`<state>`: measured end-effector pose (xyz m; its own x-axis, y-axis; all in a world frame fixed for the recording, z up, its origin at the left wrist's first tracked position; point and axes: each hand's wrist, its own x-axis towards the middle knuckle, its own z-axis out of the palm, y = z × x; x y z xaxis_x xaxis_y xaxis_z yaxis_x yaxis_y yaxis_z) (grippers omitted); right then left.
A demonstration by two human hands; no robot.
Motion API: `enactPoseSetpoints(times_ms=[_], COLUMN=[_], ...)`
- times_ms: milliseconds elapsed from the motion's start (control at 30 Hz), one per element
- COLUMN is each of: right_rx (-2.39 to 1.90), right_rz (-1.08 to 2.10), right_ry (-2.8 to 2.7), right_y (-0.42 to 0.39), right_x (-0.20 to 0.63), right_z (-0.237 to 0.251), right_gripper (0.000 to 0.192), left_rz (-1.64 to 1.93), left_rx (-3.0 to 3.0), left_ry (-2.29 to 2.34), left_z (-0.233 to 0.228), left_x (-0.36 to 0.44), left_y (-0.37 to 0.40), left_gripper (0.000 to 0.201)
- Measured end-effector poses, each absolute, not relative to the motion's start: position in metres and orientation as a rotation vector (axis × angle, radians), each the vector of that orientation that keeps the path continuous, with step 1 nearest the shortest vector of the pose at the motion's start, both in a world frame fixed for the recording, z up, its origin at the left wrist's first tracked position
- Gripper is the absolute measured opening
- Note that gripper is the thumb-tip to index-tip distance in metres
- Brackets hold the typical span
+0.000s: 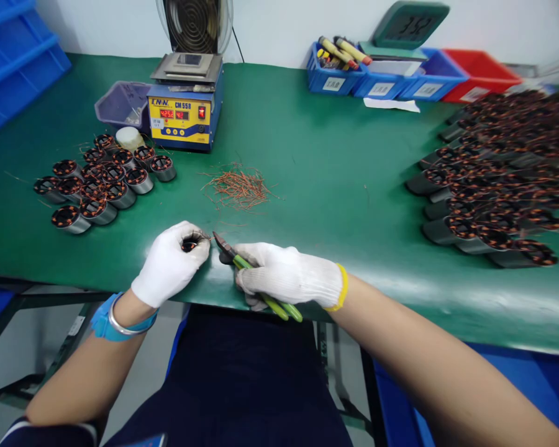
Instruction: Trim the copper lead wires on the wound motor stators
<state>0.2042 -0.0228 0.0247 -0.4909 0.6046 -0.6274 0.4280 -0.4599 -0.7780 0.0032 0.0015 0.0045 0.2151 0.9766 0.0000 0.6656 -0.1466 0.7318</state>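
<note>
My left hand (172, 261), in a white glove, is closed around a motor stator (189, 246) near the table's front edge. Mostly hidden by the glove, the stator shows only its dark opening and some copper winding. Fine wire ends poke out past my fingertips. In a white glove with a yellow cuff, my right hand (284, 273) grips green-handled cutting pliers (242, 263). Their dark jaws point up and left, close beside the wire ends. Behind both hands lies a loose heap of cut copper wire pieces (240, 187).
Several stators (114, 189) stand grouped at left, near a yellow-and-blue soldering unit (180, 121) and a purple bin (121, 102). Many more stators (475, 236) crowd the right side. Along the back are blue bins (333, 82), a red bin (479, 71) and a digital clock (407, 25).
</note>
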Motion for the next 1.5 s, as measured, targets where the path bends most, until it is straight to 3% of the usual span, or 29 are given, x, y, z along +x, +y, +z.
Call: enactPoseSetpoints(times_ms=[67, 167, 367, 567, 700, 833, 900, 1000, 1100, 1267, 1333, 1433, 1500], right_rx=[-1.53, -1.537, -1.291, -1.378, -1.552, -1.532, -1.499, -1.431, -1.38, -1.275, -1.26, -1.34, -1.37], right_rz=[2.068, 2.068, 1.972, 1.771, 1.463, 1.429, 1.481, 1.537, 1.524, 1.525, 1.528, 1.519, 1.524], right_ry=[-1.568, -1.471, -0.973, -1.684, -1.721, -1.439, -1.324, -1.238, -1.235, -1.254, -1.269, -1.279, -1.279], right_y=[-0.021, -0.02, -0.015, -0.015, -0.025, -0.04, -0.046, -0.05, -0.051, -0.053, -0.053, -0.053, -0.052], right_x=[0.206, 0.21, 0.21, 0.208, 0.214, 0.217, 0.219, 0.22, 0.22, 0.221, 0.221, 0.222, 0.223], right_z=[0.027, 0.028, 0.018, 0.02, 0.021, 0.015, 0.013, 0.011, 0.011, 0.01, 0.009, 0.009, 0.009], right_gripper=[0.025, 0.026, 0.034, 0.028, 0.039, 0.056, 0.06, 0.06, 0.056, 0.058, 0.058, 0.061, 0.063], left_rz=[0.692, 0.692, 0.53, 0.587, 0.762, 0.66, 0.575, 0.702, 0.714, 0.613, 0.598, 0.566, 0.612], left_rx=[1.918, 2.055, 2.292, 2.636, 2.781, 2.591, 2.33, 2.045, 2.024, 2.133, 2.21, 2.271, 2.154], left_ry=[1.627, 1.79, 1.436, 0.794, 0.864, 1.091, 1.006, 1.092, 1.25, 1.08, 1.051, 1.201, 1.199], left_z=[0.002, -0.002, -0.002, -0.001, -0.003, 0.005, 0.012, 0.019, 0.018, 0.008, 0.01, 0.02, 0.027], left_x=[-0.001, -0.011, -0.023, -0.004, 0.004, 0.0, -0.006, -0.008, 0.004, 0.03, 0.029, 0.016, 0.004], left_y=[-0.003, -0.013, -0.02, -0.014, -0.016, -0.028, -0.031, -0.029, -0.024, -0.021, -0.022, -0.027, -0.029], left_gripper=[0.025, 0.057, 0.041, 0.042, 0.034, 0.018, 0.032, 0.029, 0.052, 0.072, 0.067, 0.029, 0.027])
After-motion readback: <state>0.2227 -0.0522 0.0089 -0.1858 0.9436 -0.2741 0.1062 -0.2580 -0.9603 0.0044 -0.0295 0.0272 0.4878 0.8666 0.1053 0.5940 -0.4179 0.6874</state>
